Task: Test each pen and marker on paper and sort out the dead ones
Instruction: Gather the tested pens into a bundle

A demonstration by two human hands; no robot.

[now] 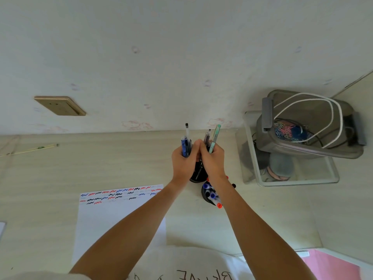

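A: Where do the person's hands stand?
B: Both are raised together over the far side of the table (60, 164), knuckles touching; the left hand (184, 160) has its grip curled round a bunch of blue pens (186, 145), one clear pen with a black cap standing tallest; the right hand (214, 160) has its grip wrapped round another bunch, a mint-green pen (215, 138) leaning out on its right side and a dark one beside it.

A: And what lies under them?
B: A black cup (198, 174) sits just below the hands, partly hidden by them; a second black cup (205, 196), nearer the person and under the right forearm, holds markers (212, 196) with blue and red caps.

A: The paper?
B: The white sheet (113, 223) lies flat on the table to the left of the cups; its far edge carries rows of short red, blue and black squiggles; the left forearm crosses its near corner.

A: Anything else nearby?
B: A clear bin (327, 174) at the right holds a grey lidded box (310, 122) with a white cable looped inside.
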